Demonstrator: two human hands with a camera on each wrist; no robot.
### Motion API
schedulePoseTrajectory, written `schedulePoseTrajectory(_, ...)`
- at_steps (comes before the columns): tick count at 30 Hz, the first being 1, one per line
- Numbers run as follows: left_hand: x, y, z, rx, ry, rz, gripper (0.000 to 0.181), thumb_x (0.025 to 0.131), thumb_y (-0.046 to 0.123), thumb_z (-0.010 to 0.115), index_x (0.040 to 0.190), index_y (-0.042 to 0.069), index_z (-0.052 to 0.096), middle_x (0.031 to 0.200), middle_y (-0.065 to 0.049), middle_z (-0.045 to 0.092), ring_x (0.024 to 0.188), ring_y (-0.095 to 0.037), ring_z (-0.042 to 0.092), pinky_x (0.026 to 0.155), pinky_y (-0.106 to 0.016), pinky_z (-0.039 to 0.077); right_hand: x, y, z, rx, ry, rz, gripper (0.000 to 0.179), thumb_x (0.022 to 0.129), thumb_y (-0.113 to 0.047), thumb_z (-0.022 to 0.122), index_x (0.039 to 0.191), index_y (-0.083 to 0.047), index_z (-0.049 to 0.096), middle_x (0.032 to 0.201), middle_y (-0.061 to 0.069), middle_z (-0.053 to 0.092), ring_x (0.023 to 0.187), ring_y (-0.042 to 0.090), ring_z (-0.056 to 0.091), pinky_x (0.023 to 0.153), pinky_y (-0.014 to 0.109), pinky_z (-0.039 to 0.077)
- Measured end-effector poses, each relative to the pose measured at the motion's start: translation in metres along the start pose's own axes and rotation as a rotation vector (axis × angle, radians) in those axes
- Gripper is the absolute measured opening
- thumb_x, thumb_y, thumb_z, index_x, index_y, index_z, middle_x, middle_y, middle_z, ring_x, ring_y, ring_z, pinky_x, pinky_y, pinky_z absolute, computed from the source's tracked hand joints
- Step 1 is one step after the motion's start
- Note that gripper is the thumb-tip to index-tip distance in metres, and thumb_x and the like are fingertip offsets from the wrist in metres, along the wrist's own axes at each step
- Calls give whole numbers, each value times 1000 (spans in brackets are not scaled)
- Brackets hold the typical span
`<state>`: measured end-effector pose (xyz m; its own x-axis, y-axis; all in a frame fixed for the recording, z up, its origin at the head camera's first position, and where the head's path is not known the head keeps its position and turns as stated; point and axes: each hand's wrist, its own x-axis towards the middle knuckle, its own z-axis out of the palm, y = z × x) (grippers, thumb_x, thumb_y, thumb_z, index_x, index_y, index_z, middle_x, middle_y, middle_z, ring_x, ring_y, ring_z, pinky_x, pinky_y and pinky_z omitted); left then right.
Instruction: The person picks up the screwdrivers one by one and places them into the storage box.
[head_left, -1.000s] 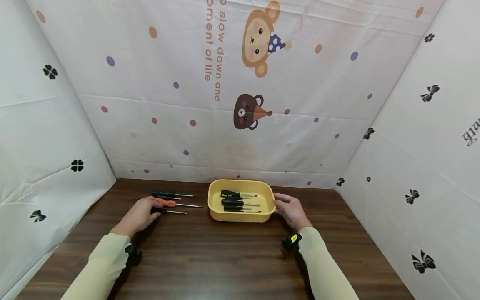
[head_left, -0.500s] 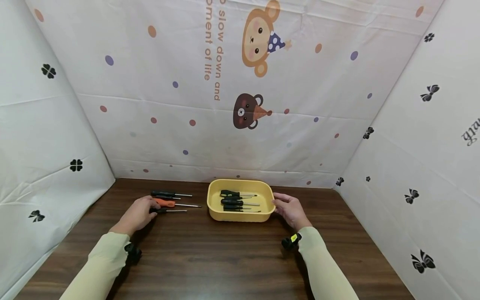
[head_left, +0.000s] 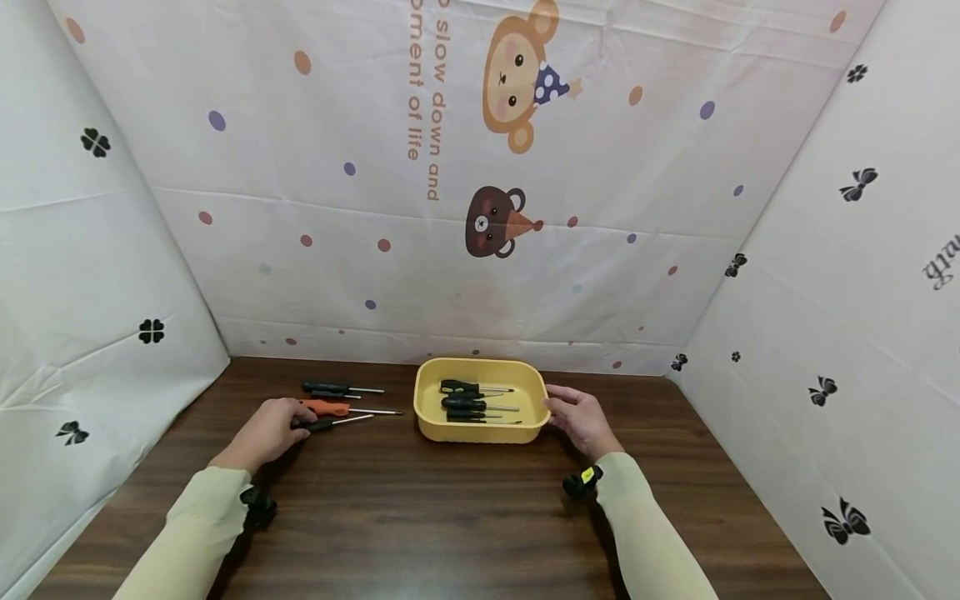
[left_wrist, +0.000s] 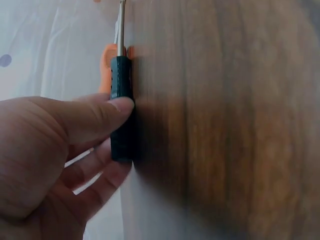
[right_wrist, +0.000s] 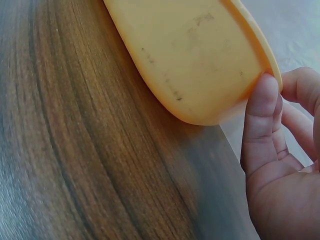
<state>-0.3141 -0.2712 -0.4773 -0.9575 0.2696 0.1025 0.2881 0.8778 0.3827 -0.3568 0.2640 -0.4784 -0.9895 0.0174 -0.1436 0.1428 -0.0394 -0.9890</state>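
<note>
My left hand (head_left: pixel 264 433) grips a black-handled screwdriver (left_wrist: pixel 120 80), thumb on one side of the handle and fingers on the other. In the head view its shaft slants up to the right, close by the shaft of an orange-handled screwdriver (head_left: pixel 327 407). That orange handle (left_wrist: pixel 106 65) shows just behind the black one in the left wrist view. My right hand (head_left: pixel 583 423) pinches the right end of a yellow plastic tray (head_left: pixel 482 434). In the right wrist view, thumb (right_wrist: pixel 262 100) and fingers meet at the tray's rim (right_wrist: pixel 267 50).
Inside the tray lie several black-handled screwdrivers (head_left: pixel 467 403), shafts pointing right. Two more dark-handled screwdrivers (head_left: pixel 330 387) lie on the wooden table (head_left: pixel 420 517) beyond the orange one. Printed white sheets (head_left: pixel 420 275) wall the table at the back and sides.
The left hand has shifted slightly left, and the black screwdriver in it has turned from nearly level to slanting, uncovering more of the orange handle. The right hand and tray keep their places.
</note>
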Motion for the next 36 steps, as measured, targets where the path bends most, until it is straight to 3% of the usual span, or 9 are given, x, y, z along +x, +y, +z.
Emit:
schedulePoseTrajectory(4, -1, -4, -1, -10, -15, 36, 22, 85, 1, 80, 106, 6, 79, 110, -15, 76, 107, -39, 69, 84, -52, 58, 0, 0, 0, -4, -2, 1, 47, 94, -3, 72, 139, 2, 60, 116, 13, 74, 73, 10, 70, 72, 27, 62)
schedulePoseTrajectory(9, -2, -9, -2, -44, 7, 46, 20, 87, 3, 78, 107, 7, 79, 107, -12, 75, 99, -32, 70, 82, -50, 58, 0, 0, -1, 15, -12, -2, 49, 94, -3, 72, 141, 5, 58, 117, 13, 74, 74, 10, 71, 71, 26, 61)
schedulePoseTrajectory(14, -4, -11, -1, -118, 76, 67, 21, 88, 7, 78, 109, 7, 78, 111, -14, 75, 101, -31, 71, 84, -49, 59, 1, 1, -2, 27, -21, -10, 50, 94, -2, 72, 142, 6, 57, 114, 11, 74, 73, 10, 70, 70, 24, 61)
schedulePoseTrajectory(20, -7, -11, 0, -196, 174, 74, 23, 89, 14, 79, 113, 12, 78, 113, -12, 76, 101, -29, 69, 78, -40, 58, 0, 0, 0, 30, -10, -6, 49, 94, -1, 71, 141, 6, 58, 116, 14, 74, 73, 11, 71, 69, 25, 61)
schedulePoseTrajectory(23, -8, -10, -1, -229, 227, 63, 22, 90, 18, 80, 111, 15, 79, 112, -9, 76, 95, -22, 69, 75, -33, 57, -1, 0, 0, 26, -3, -2, 47, 95, -1, 70, 140, 6, 59, 119, 15, 73, 74, 12, 72, 70, 26, 62)
schedulePoseTrajectory(28, -8, -7, -2, -322, 301, 42, 19, 89, 25, 82, 105, 18, 81, 112, -8, 75, 85, 1, 64, 70, -20, 54, -1, 0, 1, 7, -2, -4, 45, 95, -1, 69, 139, 4, 60, 121, 17, 72, 75, 12, 72, 71, 27, 62)
schedulePoseTrajectory(31, -7, -4, -2, -371, 332, 31, 20, 88, 29, 82, 105, 18, 82, 112, -8, 76, 88, 7, 64, 72, -16, 55, -1, 0, 1, 10, -6, -8, 45, 96, 0, 69, 140, 5, 59, 122, 18, 72, 75, 12, 72, 70, 27, 62)
schedulePoseTrajectory(36, -4, 2, -4, -455, 340, 13, 25, 86, 29, 84, 108, 17, 82, 114, -9, 76, 95, 4, 66, 74, -15, 55, -1, 0, 1, 14, -7, -2, 45, 96, -1, 69, 140, 4, 59, 122, 18, 72, 74, 12, 72, 70, 26, 62)
